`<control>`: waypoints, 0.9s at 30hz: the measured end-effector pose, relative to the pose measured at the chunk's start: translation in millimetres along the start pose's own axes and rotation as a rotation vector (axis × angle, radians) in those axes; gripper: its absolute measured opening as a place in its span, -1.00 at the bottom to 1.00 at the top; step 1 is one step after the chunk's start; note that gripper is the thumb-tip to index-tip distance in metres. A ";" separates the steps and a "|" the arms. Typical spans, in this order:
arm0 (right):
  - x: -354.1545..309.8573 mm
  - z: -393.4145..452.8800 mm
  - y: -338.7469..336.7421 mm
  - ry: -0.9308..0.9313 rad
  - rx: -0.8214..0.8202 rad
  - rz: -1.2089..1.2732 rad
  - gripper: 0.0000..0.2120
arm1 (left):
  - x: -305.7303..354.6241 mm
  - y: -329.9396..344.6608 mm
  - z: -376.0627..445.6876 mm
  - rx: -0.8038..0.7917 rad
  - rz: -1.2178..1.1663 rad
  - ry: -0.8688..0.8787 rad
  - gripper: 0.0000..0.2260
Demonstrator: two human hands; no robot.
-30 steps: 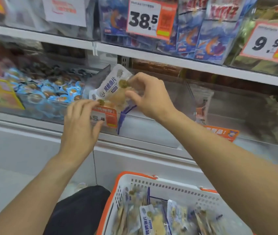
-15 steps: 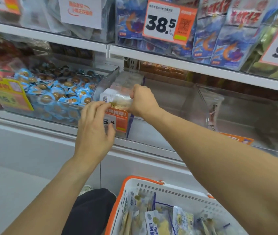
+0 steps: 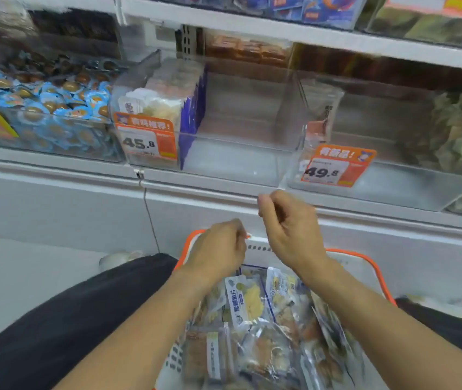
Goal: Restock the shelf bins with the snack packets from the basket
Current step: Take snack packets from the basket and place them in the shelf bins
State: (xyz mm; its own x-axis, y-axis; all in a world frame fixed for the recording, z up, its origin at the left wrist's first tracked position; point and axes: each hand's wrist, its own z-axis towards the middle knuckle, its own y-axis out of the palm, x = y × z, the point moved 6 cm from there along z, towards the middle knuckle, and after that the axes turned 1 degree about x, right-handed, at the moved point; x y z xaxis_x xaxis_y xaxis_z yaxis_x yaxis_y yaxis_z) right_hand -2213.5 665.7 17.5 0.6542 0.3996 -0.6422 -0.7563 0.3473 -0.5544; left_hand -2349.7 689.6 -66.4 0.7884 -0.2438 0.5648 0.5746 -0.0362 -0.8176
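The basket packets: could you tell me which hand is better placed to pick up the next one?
Probably the left hand: it hangs directly over the packets in the basket, empty and loosely curled. The right hand, also empty, sits higher, nearer the shelf edge.

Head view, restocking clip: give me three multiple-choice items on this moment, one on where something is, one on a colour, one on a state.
1. Where do the stocked snack packets stand in the clear bin with the 45.8 tag?
A. at its left end
B. at its right end
C. spread across it

2. What colour is the rim of the basket?
A. blue
B. orange
C. green

3. What are the hands doing?
A. both grip packets
B. one grips a price tag
C. neither holds anything

Key: 1 A, the bin's right part is bare. 2 B, an orange rim on white walls. 3 C, left hand and right hand hang loosely curled above the basket.
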 end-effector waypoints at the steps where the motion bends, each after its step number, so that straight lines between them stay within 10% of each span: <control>1: 25.5 -22.8 2.4 0.098 -0.043 -0.051 -0.73 | 2.9 36.0 -8.9 -0.157 0.005 -0.033 -0.87; 6: 156.2 -160.3 24.4 0.646 -0.680 -0.342 -0.76 | 14.0 184.1 -94.8 -0.817 0.040 -0.217 -0.72; 11: 187.4 -256.0 23.0 0.674 -1.028 -0.508 -0.72 | 22.3 252.7 -156.2 -0.927 0.147 -0.195 -0.63; 21: 222.9 -278.5 28.0 0.828 -0.739 -0.465 -0.08 | 23.5 258.1 -153.2 -0.667 -0.317 -0.448 -0.67; 27: 215.1 -260.2 31.8 0.635 -0.818 -0.635 -0.34 | 37.6 248.4 -142.4 -0.595 -0.620 -0.497 -0.62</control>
State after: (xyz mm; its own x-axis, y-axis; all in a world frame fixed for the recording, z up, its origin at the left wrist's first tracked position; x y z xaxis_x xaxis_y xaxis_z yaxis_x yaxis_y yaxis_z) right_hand -2097.3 541.9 -276.0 0.9647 -0.2141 -0.1532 -0.2296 -0.3992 -0.8876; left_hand -2208.6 533.3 -264.2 0.4664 0.4119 0.7829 0.8198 -0.5338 -0.2075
